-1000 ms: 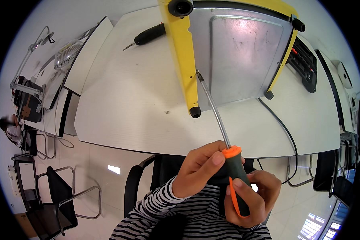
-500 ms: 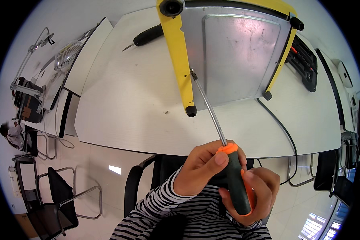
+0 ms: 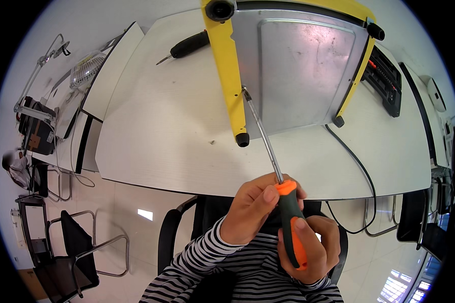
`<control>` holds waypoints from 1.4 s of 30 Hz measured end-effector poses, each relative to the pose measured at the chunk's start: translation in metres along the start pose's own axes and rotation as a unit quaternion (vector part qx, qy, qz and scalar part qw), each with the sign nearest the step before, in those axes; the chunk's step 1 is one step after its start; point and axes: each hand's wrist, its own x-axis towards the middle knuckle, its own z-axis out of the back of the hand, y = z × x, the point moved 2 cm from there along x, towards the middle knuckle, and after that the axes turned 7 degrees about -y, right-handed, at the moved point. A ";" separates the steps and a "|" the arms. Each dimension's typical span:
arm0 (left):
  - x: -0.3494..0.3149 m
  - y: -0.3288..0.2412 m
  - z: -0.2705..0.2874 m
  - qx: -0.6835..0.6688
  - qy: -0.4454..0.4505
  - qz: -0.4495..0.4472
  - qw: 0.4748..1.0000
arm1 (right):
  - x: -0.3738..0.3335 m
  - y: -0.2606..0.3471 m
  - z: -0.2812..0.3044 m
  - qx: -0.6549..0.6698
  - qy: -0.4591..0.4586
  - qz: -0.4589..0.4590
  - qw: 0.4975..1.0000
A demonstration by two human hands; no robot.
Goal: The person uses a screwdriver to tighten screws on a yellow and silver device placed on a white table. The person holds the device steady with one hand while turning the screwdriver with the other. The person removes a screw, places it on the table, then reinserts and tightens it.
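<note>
Both my hands are closed round one screwdriver (image 3: 289,214) with a dark green and orange handle. My left hand (image 3: 250,207) grips the orange collar where the long metal shaft (image 3: 266,136) begins. Lower down, my right hand (image 3: 316,247) wraps the back of the handle. The shaft slants up to the far left, its tip meeting the inner side of a yellow rail. That rail belongs to a metal appliance (image 3: 303,76) standing on its side, its grey base panel toward me, with black rubber feet. Whether a screw sits at the tip is too small to tell.
A second, black-handled screwdriver (image 3: 189,44) lies left of the appliance on the white table (image 3: 151,126). At the right rests an open black tool case (image 3: 384,83). A black cable (image 3: 356,161) runs over the table's front edge. A small piece (image 3: 212,142) lies near the rail's foot.
The screwdriver handle has turned and swung slightly left, showing more orange. My right hand has shifted left with it and changed its hold; my left hand moved slightly left and up.
</note>
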 end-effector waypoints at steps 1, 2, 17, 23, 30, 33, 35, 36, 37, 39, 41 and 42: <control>0.000 0.001 0.002 0.016 -0.016 -0.012 1.000 | 0.000 0.000 0.000 -0.011 -0.010 0.002 1.000; 0.000 0.003 0.005 0.020 -0.017 -0.012 1.000 | -0.001 -0.001 -0.001 -0.021 -0.021 0.004 1.000; -0.005 -0.002 0.004 -0.031 -0.016 0.030 0.999 | 0.003 0.004 0.003 -0.011 -0.005 -0.019 1.000; -0.005 -0.002 0.002 -0.061 0.041 0.036 0.997 | 0.004 0.006 0.003 0.045 -0.030 -0.052 0.997; -0.006 -0.001 0.001 -0.098 0.046 0.052 0.993 | 0.001 0.007 -0.001 0.017 -0.044 -0.030 0.998; -0.008 -0.006 -0.002 -0.075 0.015 0.052 0.996 | 0.002 0.008 -0.001 0.022 -0.046 -0.030 0.998; -0.009 -0.009 -0.001 -0.026 -0.010 0.024 0.999 | 0.003 0.008 0.001 0.027 -0.044 -0.036 0.998; -0.009 -0.010 0.001 0.011 -0.022 -0.003 1.000 | 0.003 0.009 0.001 0.029 -0.043 -0.038 0.998; -0.009 -0.011 0.002 0.048 -0.033 -0.030 0.998 | 0.002 0.009 0.001 0.037 -0.055 -0.042 0.997; -0.008 -0.011 0.009 0.057 -0.016 -0.048 0.997 | 0.001 0.008 0.001 0.050 -0.078 -0.049 0.994; -0.006 -0.013 0.010 0.080 -0.012 -0.067 0.995 | 0.001 0.009 0.001 0.051 -0.075 -0.046 0.995; -0.004 -0.015 0.009 0.097 -0.016 -0.075 0.992 | 0.001 0.009 0.001 0.052 -0.073 -0.044 0.995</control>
